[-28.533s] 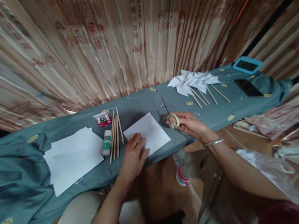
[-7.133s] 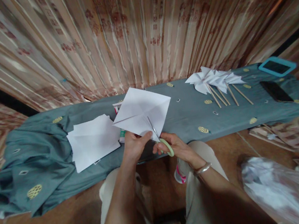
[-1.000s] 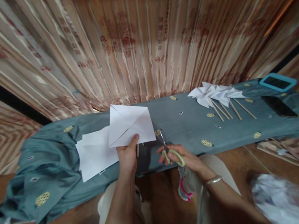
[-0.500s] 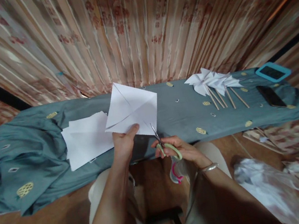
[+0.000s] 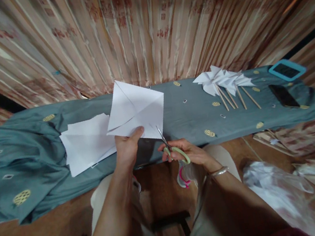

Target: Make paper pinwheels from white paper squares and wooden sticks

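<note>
My left hand [image 5: 128,147] pinches the near edge of a white square sheet of paper [image 5: 139,101], its thumb on top. Diagonal lines cross the sheet, and slits run in from some of its corners. In my right hand [image 5: 186,151] is a pair of scissors [image 5: 178,151] with pale green handles; the blades reach the sheet's near right corner. Left of the held sheet, a stack of white paper [image 5: 89,144] lies on the cloth. Several white paper pinwheels [image 5: 224,79] on wooden sticks lie together to the right.
A grey-green cloth with yellow pineapple prints covers the long table [image 5: 190,128]. At its right end lie a blue-framed device [image 5: 287,70] and a dark phone [image 5: 283,96]. A clear plastic bag [image 5: 276,186] with white contents rests on the floor. Pleated curtains [image 5: 130,33] hang behind.
The whole view has shifted slightly. Both hands keep their grips, and the scissors stay at the sheet's near right corner, their blades looking a little more closed.
</note>
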A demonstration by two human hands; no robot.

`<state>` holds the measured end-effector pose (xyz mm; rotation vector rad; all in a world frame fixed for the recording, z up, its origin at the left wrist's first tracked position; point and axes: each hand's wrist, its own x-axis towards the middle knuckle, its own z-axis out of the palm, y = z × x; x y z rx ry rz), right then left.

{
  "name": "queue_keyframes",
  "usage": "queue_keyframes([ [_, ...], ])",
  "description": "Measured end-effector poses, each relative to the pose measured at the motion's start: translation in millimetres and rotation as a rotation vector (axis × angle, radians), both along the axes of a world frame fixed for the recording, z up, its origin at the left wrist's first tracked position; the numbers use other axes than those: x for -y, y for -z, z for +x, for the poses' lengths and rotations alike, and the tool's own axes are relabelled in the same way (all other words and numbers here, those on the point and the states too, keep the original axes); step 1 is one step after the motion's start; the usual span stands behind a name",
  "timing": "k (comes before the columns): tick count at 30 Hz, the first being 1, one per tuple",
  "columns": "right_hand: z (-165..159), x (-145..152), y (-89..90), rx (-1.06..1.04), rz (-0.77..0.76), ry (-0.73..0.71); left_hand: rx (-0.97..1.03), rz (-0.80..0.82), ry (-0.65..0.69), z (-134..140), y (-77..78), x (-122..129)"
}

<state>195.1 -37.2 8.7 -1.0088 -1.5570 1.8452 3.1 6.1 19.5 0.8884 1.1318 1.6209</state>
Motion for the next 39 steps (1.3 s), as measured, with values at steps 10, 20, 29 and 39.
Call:
queue_keyframes([
  [10,0.5,-0.7,2.9,0.014,-0.005,-0.015,0.007,-0.017,0.001,2.2,-1.2,1.7],
  [20,-0.7,-1.2,1.1,0.077,0.041,-0.021,-0.009,0.004,0.002,0.1,-3.8,1.1],
  [29,-0.4,-1.2,2.6,0.080,0.031,-0.012,-0.018,-0.011,0.003,-0.8,-3.3,0.2],
  [39,-0.2,-0.9,1.0,0.078,0.024,-0.021,-0.027,-0.013,0.015,0.3,-3.6,1.2],
])
